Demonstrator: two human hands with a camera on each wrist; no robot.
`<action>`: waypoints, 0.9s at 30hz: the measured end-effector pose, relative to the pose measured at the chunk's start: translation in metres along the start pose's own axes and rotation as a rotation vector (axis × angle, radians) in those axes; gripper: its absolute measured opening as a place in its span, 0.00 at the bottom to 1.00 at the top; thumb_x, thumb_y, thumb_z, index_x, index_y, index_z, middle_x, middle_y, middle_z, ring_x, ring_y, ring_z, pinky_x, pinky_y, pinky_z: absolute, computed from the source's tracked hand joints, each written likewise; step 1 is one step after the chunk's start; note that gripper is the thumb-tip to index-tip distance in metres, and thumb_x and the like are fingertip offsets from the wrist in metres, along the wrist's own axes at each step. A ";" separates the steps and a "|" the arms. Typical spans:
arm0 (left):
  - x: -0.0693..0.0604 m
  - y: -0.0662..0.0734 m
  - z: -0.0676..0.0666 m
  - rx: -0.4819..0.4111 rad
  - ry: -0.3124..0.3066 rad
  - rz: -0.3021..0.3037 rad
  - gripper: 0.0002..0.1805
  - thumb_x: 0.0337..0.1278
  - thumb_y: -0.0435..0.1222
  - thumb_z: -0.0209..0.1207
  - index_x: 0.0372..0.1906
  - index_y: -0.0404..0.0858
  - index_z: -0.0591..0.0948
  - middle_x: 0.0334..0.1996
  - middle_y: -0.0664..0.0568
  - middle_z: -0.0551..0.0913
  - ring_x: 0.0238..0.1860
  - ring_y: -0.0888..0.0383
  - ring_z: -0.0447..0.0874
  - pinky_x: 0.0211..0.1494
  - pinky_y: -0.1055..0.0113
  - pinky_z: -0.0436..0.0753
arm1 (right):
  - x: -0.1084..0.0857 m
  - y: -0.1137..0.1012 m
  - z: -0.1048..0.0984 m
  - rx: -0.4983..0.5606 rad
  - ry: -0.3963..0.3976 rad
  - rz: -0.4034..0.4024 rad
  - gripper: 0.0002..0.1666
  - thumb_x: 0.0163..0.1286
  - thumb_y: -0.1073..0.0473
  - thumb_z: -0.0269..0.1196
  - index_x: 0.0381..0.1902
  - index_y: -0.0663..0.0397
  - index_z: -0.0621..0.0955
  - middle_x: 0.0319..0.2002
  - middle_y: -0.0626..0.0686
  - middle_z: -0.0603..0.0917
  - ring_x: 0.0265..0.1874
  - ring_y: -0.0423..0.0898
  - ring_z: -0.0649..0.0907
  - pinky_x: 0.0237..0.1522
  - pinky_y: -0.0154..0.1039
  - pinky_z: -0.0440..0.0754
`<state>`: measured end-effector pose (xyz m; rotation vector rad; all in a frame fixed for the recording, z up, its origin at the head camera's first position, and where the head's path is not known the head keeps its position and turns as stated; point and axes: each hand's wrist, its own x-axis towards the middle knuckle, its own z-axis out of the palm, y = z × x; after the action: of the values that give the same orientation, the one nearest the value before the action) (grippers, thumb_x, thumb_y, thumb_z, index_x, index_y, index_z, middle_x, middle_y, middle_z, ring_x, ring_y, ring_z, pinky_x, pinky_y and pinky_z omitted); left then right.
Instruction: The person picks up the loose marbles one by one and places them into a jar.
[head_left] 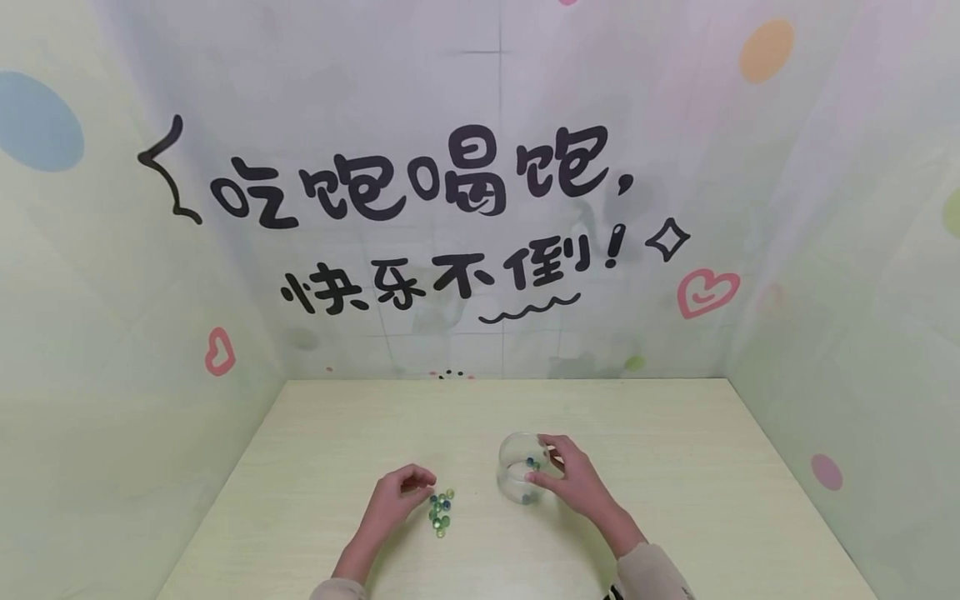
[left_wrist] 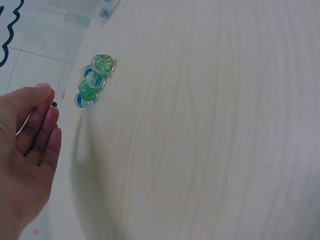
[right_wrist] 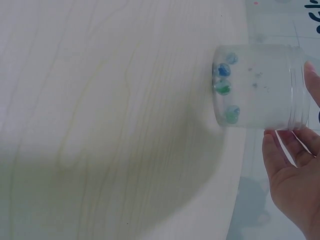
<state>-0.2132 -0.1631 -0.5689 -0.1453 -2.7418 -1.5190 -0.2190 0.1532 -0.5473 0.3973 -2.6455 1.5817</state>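
Sleeves (head_left: pixel 651 573) at bottom edge, nearest. Left hand (head_left: pixel 393 496): fingers loosely bent, thumb tip near index tip, nothing visible in its grasp. Just beside those fingertips, a loose cluster of marbles (head_left: pixel 446 521) on the table (head_left: pixel 637 417), green, blue and yellowish glass. Right hand (head_left: pixel 573 479): part-closed, thumb and fingers gripping the clear jar (right_wrist: pixel 270 107) near its rim. Jar is right of the cluster, base down; can't tell if tilted. Four jar marbles (right_wrist: pixel 223 87) seen at its base. Table runs back to the wall (head_left: pixel 390 354): black lettering, pink heart (head_left: pixel 708 293) on it.
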 end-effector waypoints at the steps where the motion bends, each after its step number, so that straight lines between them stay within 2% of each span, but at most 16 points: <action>1: 0.000 -0.001 0.000 0.002 0.000 0.001 0.06 0.55 0.29 0.66 0.38 0.40 0.85 0.37 0.53 0.88 0.43 0.58 0.84 0.50 0.74 0.82 | 0.000 0.000 0.000 0.001 0.000 0.000 0.39 0.61 0.54 0.73 0.65 0.65 0.72 0.60 0.63 0.76 0.57 0.60 0.79 0.64 0.52 0.77; 12: -0.002 -0.008 0.001 0.006 -0.017 -0.008 0.07 0.54 0.28 0.66 0.38 0.39 0.85 0.37 0.52 0.88 0.40 0.60 0.83 0.45 0.76 0.82 | 0.000 0.002 0.001 0.003 -0.003 -0.006 0.39 0.62 0.54 0.72 0.65 0.66 0.71 0.61 0.64 0.76 0.57 0.61 0.79 0.64 0.52 0.77; 22: -0.002 -0.014 0.002 0.001 -0.052 0.010 0.08 0.54 0.27 0.66 0.39 0.37 0.84 0.37 0.51 0.87 0.39 0.60 0.84 0.44 0.77 0.83 | 0.000 0.001 0.001 -0.001 0.001 0.004 0.39 0.61 0.55 0.72 0.65 0.65 0.72 0.60 0.63 0.76 0.57 0.61 0.79 0.64 0.52 0.77; 27: -0.003 -0.015 0.003 0.019 -0.049 0.010 0.08 0.54 0.27 0.66 0.39 0.37 0.84 0.37 0.51 0.87 0.38 0.60 0.84 0.44 0.76 0.83 | -0.001 0.000 0.001 -0.007 0.004 0.005 0.38 0.61 0.54 0.72 0.65 0.65 0.72 0.60 0.63 0.76 0.57 0.61 0.79 0.64 0.53 0.77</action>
<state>-0.2114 -0.1683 -0.5837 -0.1983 -2.7872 -1.5069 -0.2182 0.1524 -0.5480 0.3876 -2.6498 1.5730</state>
